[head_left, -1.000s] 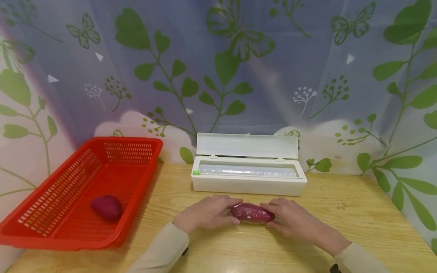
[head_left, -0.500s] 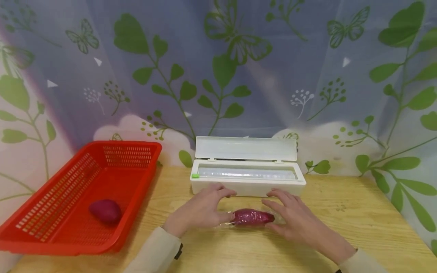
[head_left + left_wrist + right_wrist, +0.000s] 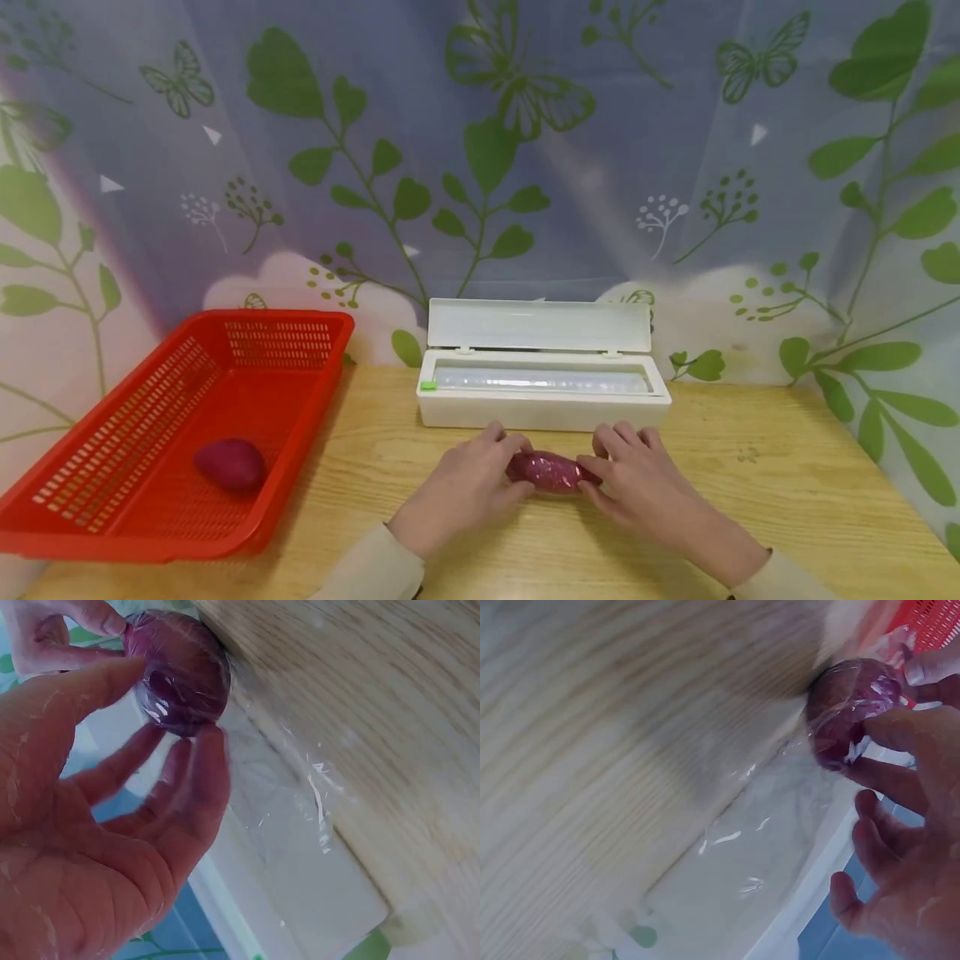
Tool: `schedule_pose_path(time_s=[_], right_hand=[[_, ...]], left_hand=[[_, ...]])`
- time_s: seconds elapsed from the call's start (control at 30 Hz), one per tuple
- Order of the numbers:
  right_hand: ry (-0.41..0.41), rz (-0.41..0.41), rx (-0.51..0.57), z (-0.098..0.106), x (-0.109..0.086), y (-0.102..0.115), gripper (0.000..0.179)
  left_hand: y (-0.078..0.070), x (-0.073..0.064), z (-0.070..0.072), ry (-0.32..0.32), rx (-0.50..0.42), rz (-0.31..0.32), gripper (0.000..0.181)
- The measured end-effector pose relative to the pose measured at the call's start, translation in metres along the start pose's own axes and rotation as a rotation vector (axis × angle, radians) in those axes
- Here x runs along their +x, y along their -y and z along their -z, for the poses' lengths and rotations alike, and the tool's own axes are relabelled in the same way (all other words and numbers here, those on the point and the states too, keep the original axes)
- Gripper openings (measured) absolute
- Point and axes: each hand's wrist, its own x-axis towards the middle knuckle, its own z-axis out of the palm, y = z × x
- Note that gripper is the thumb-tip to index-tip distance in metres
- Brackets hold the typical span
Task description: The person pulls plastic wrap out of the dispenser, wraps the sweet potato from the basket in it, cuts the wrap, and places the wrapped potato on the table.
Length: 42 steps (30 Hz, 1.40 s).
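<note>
A purple sweet potato wrapped in clear cling film lies over the wooden table, with a hand at each end. My left hand holds its left end between thumb and fingers. At the right end, my right hand pinches it with thumb and index finger, and its other fingers are spread apart. In the left wrist view, loose cling film trails off the wrapped sweet potato. The right wrist view also shows slack, shiny film beside the sweet potato.
Behind the hands stands a white cling film box, lid raised, a clear roll inside. A red plastic basket on the left holds another purple sweet potato. A patterned curtain hangs behind the table.
Half a second ago both hands were spread wider, with film showing at the sweet potato's ends. Now they have closed in on the ends again. The box and basket stay put.
</note>
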Motion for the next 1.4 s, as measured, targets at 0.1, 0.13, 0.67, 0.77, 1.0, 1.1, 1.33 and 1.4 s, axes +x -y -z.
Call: schedule_pose_path(time_s=[0.1, 0.13, 0.67, 0.77, 1.0, 1.1, 1.33, 1.4], right_hand=[[0.090, -0.057, 0.063, 0.003, 0.003, 0.002, 0.021], [0.128, -0.085, 0.112, 0.004, 0.003, 0.002, 0.024], [0.324, -0.590, 0.780, -0.002, 0.017, 0.000, 0.032], [0.336, -0.672, 0.860, -0.005, 0.017, 0.001, 0.031], [0.292, -0.773, 1.052, -0.005, 0.016, 0.000, 0.036], [0.252, -0.807, 1.144, -0.001, 0.016, -0.002, 0.039], [0.167, -0.926, 1.514, 0.006, 0.018, -0.003, 0.041], [0.148, -0.968, 1.626, 0.007, 0.018, -0.003, 0.036]], left_hand=[[0.000, 0.006, -0.004, 0.027, -0.153, 0.127, 0.036], [0.000, 0.008, -0.005, 0.031, -0.198, 0.172, 0.036], [0.007, 0.017, -0.002, 0.037, -0.380, 0.382, 0.038], [0.007, 0.017, -0.002, 0.038, -0.356, 0.382, 0.036], [0.014, 0.017, 0.001, 0.076, -0.533, 0.392, 0.041], [0.018, 0.019, 0.005, 0.088, -0.807, 0.389, 0.042], [0.021, 0.024, 0.003, 0.110, -1.343, 0.394, 0.042], [0.022, 0.024, 0.000, 0.125, -1.397, 0.405, 0.043]])
